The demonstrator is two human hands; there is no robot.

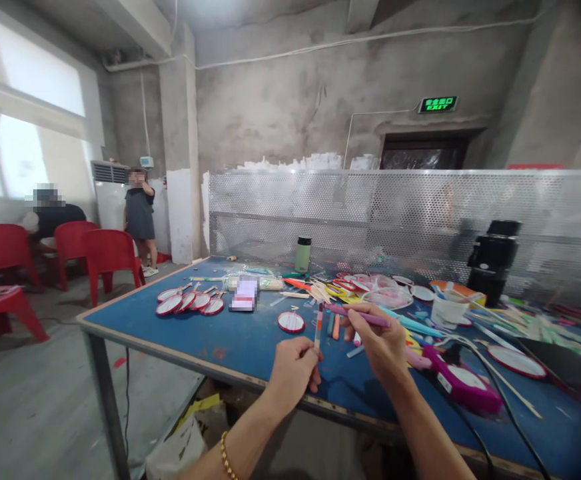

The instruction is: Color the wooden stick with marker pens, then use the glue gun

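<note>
My left hand is closed around the lower end of a thin upright stick with an orange and white upper part. My right hand pinches a purple pen-like stick that points left toward the top of the upright stick. Both hands hover over the near edge of the blue table. Just beyond them lie a small round red-rimmed fan and a few short coloured sticks.
A row of red-rimmed fans lies at the table's left. A magenta glue gun with a black cord, a white cup, a green bottle and a black device stand nearby. A perforated metal screen backs the table. Red chairs and two people are at left.
</note>
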